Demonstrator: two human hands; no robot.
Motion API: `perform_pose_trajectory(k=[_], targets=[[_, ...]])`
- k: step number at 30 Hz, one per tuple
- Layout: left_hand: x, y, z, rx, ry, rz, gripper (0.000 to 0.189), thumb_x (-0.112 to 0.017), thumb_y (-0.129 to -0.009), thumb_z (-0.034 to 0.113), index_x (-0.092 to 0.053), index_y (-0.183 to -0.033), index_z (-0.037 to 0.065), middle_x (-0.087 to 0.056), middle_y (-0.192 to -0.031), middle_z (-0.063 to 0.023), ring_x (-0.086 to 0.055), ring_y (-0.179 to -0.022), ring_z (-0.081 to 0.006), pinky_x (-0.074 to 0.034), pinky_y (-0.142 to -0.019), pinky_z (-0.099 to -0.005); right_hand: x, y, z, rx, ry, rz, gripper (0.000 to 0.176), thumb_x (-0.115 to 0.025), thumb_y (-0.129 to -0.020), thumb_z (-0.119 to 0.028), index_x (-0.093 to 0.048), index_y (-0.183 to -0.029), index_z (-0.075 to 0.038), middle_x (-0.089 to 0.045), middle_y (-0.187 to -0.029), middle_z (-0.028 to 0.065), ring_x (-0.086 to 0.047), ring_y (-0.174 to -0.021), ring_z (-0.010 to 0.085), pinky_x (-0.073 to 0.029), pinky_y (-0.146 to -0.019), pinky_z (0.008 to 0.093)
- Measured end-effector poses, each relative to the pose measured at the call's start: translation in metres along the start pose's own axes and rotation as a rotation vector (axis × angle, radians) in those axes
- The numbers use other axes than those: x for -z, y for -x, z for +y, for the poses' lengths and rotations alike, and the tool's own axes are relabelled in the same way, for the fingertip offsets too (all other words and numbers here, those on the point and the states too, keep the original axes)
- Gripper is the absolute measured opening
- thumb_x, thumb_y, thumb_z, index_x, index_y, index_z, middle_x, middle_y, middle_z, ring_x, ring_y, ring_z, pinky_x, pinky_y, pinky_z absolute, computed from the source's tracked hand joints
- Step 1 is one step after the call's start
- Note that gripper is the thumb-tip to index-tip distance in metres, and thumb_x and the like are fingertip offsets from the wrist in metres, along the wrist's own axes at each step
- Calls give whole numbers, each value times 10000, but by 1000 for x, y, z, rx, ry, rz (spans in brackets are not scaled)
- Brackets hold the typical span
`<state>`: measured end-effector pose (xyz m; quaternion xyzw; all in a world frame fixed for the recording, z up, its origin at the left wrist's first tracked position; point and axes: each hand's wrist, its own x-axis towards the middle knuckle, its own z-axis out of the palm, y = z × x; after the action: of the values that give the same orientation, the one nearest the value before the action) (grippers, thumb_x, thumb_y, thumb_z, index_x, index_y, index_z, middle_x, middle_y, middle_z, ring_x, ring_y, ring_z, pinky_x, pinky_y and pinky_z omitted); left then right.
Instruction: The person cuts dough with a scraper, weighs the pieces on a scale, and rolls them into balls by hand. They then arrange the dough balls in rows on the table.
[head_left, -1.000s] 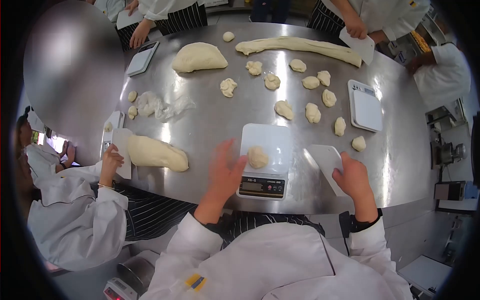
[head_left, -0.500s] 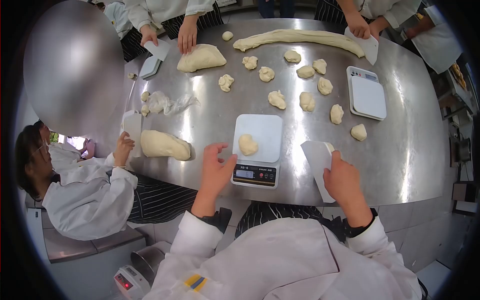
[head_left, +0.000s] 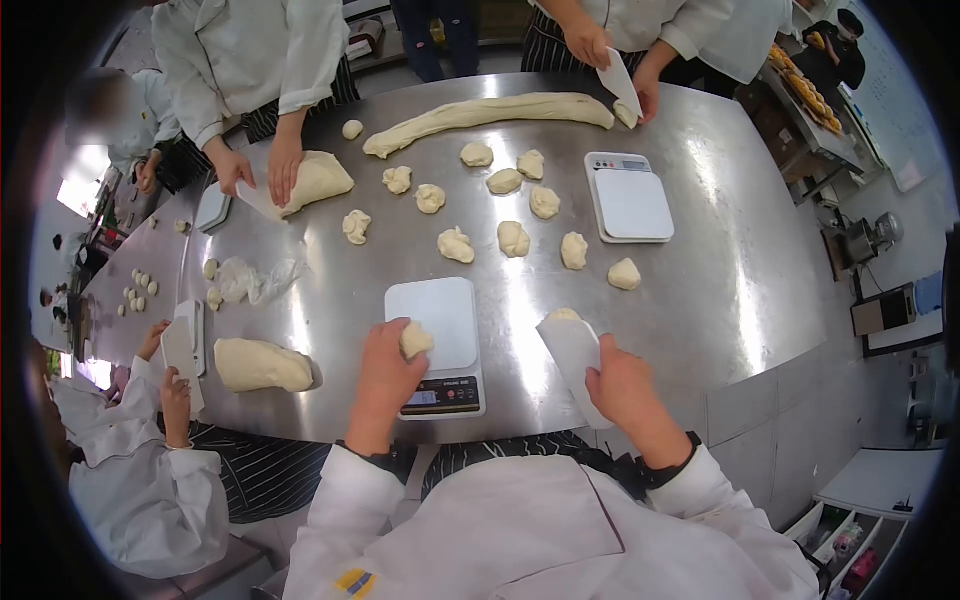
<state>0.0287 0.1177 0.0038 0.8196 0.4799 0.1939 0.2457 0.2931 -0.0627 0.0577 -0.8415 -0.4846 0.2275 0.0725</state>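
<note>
A digital kitchen scale (head_left: 450, 310) with a white platform stands in front of me. My left hand (head_left: 388, 368) reaches over its left side, fingers closed on a small piece of dough (head_left: 416, 340). The digits on the display are too small to read surely. In my right hand (head_left: 625, 382) is a white dough scraper (head_left: 573, 362), held tilted over the steel table to the right of the scale. Behind the scraper's top edge a bit of dough (head_left: 564, 314) shows, mostly hidden.
Several dough pieces (head_left: 513, 239) lie beyond the scale on the steel table (head_left: 690, 330). A long dough roll (head_left: 490, 118) and a second scale (head_left: 632, 205) are farther back. At left are a dough log (head_left: 262, 366) and plastic wrap (head_left: 255, 280). Co-workers with scrapers stand around.
My left hand has moved from beside the scale onto the dough piece and closed on it. My right hand still holds the scraper. The camera view has shifted, and a co-worker's scraper meets the left-back dough.
</note>
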Motion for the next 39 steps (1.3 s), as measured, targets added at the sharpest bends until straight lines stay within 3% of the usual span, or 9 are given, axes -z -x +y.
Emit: perform_pose_trajectory(k=[4, 8, 13, 18, 26, 31, 33, 37, 39], targets=[[6, 0, 24, 90, 381, 0, 389, -655, -709, 29, -592, -1093, 25, -608, -990, -124, -604, -841, -234, -505, -779, -331, 5, 1, 0, -21, 32, 6, 286, -632, -828, -174, -467, -1006, -22, -656, -799, 205, -648, -751, 402, -505, -679, 496], [-22, -5, 75, -234, 644, -42, 370, -626, -730, 0, -574, -1096, 30, -626, -1048, -129, -617, -836, -221, -515, -760, -322, 22, 9, 14, -4, 9, 2, 249, -613, -844, -168, -471, -995, -28, -663, -820, 189, -656, -768, 378, -506, -676, 492], [-98, 13, 103, -461, 74, -313, 451, -666, -734, 58, -537, -1165, 39, -511, -1199, -211, -542, -1078, -374, -470, -913, -419, 32, 8, 27, 10, -27, 56, 252, -619, -840, -154, -473, -999, -24, -646, -754, 192, -640, -718, 395, -494, -642, 502], [-105, 12, 98, -226, 270, -253, 436, -725, -756, 132, -543, -1131, 6, -506, -1157, -211, -555, -1010, -371, -475, -872, -421, 48, 7, 0, 122, -97, 134, 261, -620, -842, -154, -466, -1003, -18, -624, -676, 195, -628, -643, 402, -489, -578, 491], [-121, 9, 85, -189, 225, -284, 471, -743, -719, 162, -546, -1110, -13, -562, -1057, -195, -533, -1018, -383, -445, -902, -440, -2, -36, -37, 327, -8, 120, 246, -613, -766, -76, -469, -958, -25, -652, -700, 144, -676, -619, 318, -538, -563, 428], [-116, -3, 101, -294, 64, -278, 477, -741, -722, 186, -547, -1110, -14, -571, -1040, -191, -542, -990, -373, -451, -893, -446, 5, -81, -52, 294, 63, 86, 334, -659, -734, -91, -465, -992, -4, -656, -765, 211, -658, -720, 401, -530, -638, 471], [-112, -2, 102, -134, 199, -271, 392, -746, -719, 151, -581, -1050, 21, -597, -1012, -161, -567, -958, -351, -475, -843, -418, 7, -90, -41, 267, 43, 93, 329, -658, -748, -94, -463, -995, 2, -655, -788, 226, -655, -748, 412, -528, -654, 479], [-78, 5, 91, -180, 252, -268, 381, -747, -710, 108, -580, -1043, 29, -606, -976, -137, -608, -871, -291, -514, -770, -374, 21, -73, -6, 319, -47, 146, 308, -624, -801, -109, -444, -1014, 22, -645, -818, 251, -641, -783, 429, -508, -691, 510], [-35, 16, 87, -86, 392, -65, 376, -738, -693, 55, -578, -1032, 30, -602, -954, -104, -617, -788, -223, -526, -693, -322, 10, -53, 2, 336, -38, 77, 291, -605, -810, -109, -440, -1011, 22, -647, -814, 244, -642, -764, 427, -507, -694, 511]])
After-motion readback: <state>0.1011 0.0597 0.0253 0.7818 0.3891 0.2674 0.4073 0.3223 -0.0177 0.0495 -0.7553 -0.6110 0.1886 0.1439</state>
